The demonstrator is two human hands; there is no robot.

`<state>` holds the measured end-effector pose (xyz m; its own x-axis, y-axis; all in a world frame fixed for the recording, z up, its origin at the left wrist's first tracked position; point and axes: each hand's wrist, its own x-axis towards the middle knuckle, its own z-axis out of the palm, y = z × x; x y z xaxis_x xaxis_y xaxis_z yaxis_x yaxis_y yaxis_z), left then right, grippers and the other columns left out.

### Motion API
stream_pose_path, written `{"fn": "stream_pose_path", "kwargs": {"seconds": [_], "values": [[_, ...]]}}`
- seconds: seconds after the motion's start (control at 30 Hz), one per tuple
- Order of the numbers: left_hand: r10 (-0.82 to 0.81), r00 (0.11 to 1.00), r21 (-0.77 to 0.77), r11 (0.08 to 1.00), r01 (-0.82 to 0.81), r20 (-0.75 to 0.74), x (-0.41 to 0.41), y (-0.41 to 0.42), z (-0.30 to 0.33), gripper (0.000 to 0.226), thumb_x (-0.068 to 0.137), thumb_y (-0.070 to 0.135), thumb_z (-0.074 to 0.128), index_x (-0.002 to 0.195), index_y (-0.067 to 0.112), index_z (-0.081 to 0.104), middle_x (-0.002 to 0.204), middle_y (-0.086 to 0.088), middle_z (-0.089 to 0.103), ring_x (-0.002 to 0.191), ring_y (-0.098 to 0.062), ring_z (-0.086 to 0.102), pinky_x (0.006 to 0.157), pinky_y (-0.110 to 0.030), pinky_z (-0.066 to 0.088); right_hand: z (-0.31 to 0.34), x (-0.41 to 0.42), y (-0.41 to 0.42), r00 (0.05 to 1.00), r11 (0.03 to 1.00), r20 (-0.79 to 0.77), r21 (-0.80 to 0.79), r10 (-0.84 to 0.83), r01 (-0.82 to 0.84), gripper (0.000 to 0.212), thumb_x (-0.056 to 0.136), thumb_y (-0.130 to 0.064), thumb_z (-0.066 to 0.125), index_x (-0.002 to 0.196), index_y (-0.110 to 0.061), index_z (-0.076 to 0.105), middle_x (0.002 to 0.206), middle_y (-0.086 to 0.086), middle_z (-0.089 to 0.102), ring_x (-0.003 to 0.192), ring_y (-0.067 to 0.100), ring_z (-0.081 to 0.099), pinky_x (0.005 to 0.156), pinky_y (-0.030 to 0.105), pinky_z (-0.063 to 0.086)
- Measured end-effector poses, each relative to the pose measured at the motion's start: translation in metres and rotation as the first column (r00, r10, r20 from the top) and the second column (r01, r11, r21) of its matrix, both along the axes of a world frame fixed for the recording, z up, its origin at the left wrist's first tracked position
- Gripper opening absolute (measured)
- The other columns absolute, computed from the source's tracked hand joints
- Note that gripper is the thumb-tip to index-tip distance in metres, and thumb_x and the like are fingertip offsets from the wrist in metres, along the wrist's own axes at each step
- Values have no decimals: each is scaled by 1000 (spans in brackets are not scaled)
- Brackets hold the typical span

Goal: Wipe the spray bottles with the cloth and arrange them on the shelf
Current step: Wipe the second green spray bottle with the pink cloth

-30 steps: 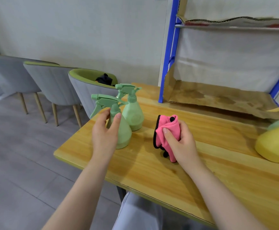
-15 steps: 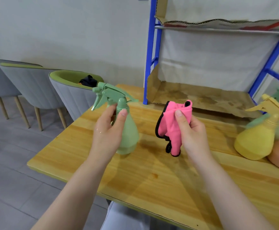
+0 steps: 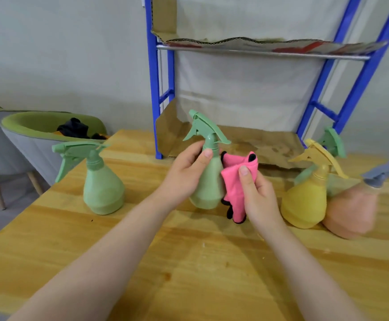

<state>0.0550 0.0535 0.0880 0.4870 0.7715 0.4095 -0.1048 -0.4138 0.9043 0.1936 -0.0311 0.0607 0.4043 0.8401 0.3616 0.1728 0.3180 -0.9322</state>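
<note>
While the left hand grips a green spray bottle by its neck at the centre of the frame, upright with its long axis vertical, the right hand pinches a folded pink cloth that touches the bottle's right flank. The wipe likely turns on this: the cloth lies immediately right of the bottle, so the right hand is nearer. The shelf stands just behind, lined with cardboard.
</note>
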Motion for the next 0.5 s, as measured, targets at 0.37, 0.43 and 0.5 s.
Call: {"fn": "stream_pose_path", "kwargs": {"seconds": [0.37,0.43,0.5], "values": [[-125,989,-48,991,129,74,13,-2,-22,35,101,25,47,129,8,58,123,-12,65,113,-25,62,95,-28,51,-20,-5,9,951,998,307,10,49,-55,39,97,-47,44,134,-32,48,122,-16,63,114,6,59,95,21,46],[-139,988,-11,990,140,61,13,-4,-24,36,101,22,47,132,6,56,127,-12,63,118,-24,60,100,-29,48,-18,-7,7,937,997,344,22,62,-74,35,99,-43,45,132,-32,46,121,-18,61,114,5,59,93,18,45],[-159,986,2,987,159,44,14,-4,-26,37,99,20,48,133,6,56,129,-12,62,120,-22,58,102,-31,46,-15,-7,5,925,997,377,41,45,-65,33,99,-41,47,130,-32,45,116,-22,60,111,-1,58,89,11,42]]}}
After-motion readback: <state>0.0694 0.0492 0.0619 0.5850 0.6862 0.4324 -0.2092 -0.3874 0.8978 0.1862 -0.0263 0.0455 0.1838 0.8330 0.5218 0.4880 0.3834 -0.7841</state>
